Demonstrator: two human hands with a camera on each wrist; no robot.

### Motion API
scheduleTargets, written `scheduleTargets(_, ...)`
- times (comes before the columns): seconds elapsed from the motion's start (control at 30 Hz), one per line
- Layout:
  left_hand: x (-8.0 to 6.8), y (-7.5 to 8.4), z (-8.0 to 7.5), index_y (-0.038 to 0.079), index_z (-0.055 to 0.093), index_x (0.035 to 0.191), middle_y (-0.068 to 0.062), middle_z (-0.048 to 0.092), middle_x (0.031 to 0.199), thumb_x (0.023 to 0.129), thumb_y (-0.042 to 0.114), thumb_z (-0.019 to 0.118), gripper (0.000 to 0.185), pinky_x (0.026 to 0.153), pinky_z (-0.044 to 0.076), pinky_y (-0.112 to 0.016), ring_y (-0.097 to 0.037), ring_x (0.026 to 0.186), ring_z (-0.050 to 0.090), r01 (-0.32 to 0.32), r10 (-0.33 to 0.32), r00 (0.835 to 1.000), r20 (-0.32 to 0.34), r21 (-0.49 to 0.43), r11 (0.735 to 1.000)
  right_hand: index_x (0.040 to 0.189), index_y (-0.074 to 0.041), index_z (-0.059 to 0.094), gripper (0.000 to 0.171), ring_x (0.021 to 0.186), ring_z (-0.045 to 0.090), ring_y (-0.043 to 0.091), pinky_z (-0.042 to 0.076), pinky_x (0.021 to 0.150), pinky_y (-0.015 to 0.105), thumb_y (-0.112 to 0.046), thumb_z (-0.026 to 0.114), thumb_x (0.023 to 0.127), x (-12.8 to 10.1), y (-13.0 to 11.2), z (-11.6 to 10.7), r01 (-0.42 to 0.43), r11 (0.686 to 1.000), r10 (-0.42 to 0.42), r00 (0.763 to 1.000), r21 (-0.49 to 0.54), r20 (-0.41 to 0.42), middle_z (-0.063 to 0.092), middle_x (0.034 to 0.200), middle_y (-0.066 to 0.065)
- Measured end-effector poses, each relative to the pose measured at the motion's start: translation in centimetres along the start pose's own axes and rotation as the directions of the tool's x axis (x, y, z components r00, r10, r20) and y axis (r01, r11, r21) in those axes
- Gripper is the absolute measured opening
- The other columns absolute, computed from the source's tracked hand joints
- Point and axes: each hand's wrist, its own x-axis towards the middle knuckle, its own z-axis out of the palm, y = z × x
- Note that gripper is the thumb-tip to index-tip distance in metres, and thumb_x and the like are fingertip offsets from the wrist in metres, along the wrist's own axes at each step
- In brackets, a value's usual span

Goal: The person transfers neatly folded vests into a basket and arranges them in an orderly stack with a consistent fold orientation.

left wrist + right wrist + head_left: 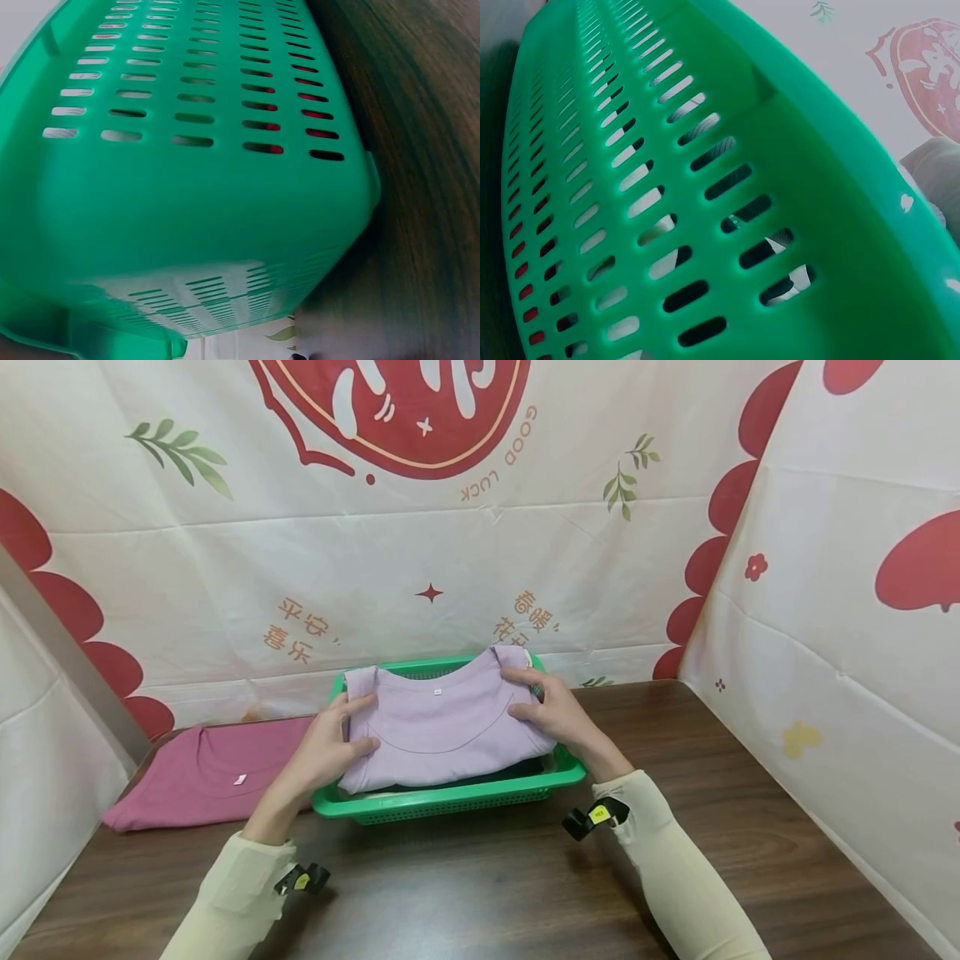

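Note:
A folded lilac shirt (438, 727) lies on top of a green slotted plastic basket (450, 800) in the middle of the brown table (480, 885). My left hand (351, 727) pinches the shirt's left edge, fingers above and thumb on the front. On the other side, my right hand (534, 697) holds the right edge near the shoulder with curled fingers. Something dark (480, 774) lies under the shirt inside the basket. The left wrist view is filled by the basket wall (187, 195), as is the right wrist view (780, 150); neither shows a hand.
A folded magenta shirt (217, 772) lies flat on the table left of the basket. Printed white and red cloth walls (480, 543) close in the back and both sides. Bare tabletop runs in front of and to the right of the basket.

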Motion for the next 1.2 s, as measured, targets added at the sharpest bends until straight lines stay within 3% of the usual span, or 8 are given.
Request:
scheduleTargets(0.13, 0.03, -0.01, 0.02, -0.005, 0.048, 0.15, -0.027, 0.036, 0.16, 0.089, 0.0, 0.069, 0.064, 0.115, 0.037, -0.06, -0.038, 0.14, 0.041, -0.005, 0.005, 1.0, -0.001, -0.002, 1.0, 0.147, -0.002, 0.056, 0.057, 0.14, 0.046, 0.031, 0.044, 0.109, 0.045, 0.002, 0.067, 0.091, 0.04, 0.02, 0.1, -0.003, 1.0, 0.003, 1.0, -0.007, -0.002, 0.046, 0.159, 0.017)
scheduleTargets(0.27, 0.05, 0.07, 0.04, -0.005, 0.048, 0.15, -0.027, 0.037, 0.159, 0.089, 0.0, 0.069, 0.065, 0.114, 0.037, -0.059, -0.037, 0.138, 0.043, -0.009, 0.009, 1.0, -0.006, 0.0, 1.0, 0.147, -0.002, 0.055, 0.058, 0.143, 0.044, 0.033, 0.041, 0.114, 0.052, 0.002, 0.066, 0.091, 0.07, -0.04, 0.13, -0.003, 1.0, 0.003, 1.0, -0.018, -0.004, 0.045, 0.16, 0.018)
scheduleTargets(0.6, 0.04, 0.14, 0.14, -0.005, 0.047, 0.151, -0.025, 0.038, 0.159, 0.085, 0.003, 0.072, 0.071, 0.113, 0.038, -0.059, -0.037, 0.134, 0.044, -0.024, 0.025, 1.0, -0.009, 0.064, 0.998, 0.149, 0.0, 0.053, 0.059, 0.148, 0.039, 0.037, 0.036, 0.118, 0.056, 0.002, 0.065, 0.091, 0.01, -0.15, 0.21, 0.006, 0.999, -0.006, 1.0, -0.043, 0.006, 0.041, 0.161, 0.022)
scheduleTargets(0.8, 0.21, 0.13, 0.35, -0.003, 0.042, 0.155, -0.023, 0.039, 0.158, 0.08, 0.002, 0.069, 0.08, 0.105, 0.042, -0.052, -0.034, 0.127, 0.045, -0.043, 0.045, 0.999, -0.012, 0.107, 0.993, 0.149, -0.001, 0.053, 0.059, 0.15, 0.037, 0.037, 0.035, 0.12, 0.057, 0.002, 0.066, 0.092, -0.03, -0.14, 0.2, -0.001, 0.997, 0.0, 1.0, -0.083, -0.005, 0.04, 0.161, 0.022)
scheduleTargets(1.2, -0.01, 0.24, 0.5, 0.0, 0.041, 0.157, -0.02, 0.047, 0.144, 0.081, 0.003, 0.067, 0.08, 0.09, 0.044, -0.045, -0.032, 0.113, 0.047, -0.051, 0.05, 0.999, 0.011, 0.191, 0.98, 0.147, 0.0, 0.055, 0.057, 0.144, 0.043, 0.039, 0.037, 0.117, 0.059, -0.002, 0.065, 0.09, 0.05, 0.01, 0.63, 0.016, 0.975, -0.018, 1.0, -0.222, -0.01, 0.045, 0.157, 0.025)
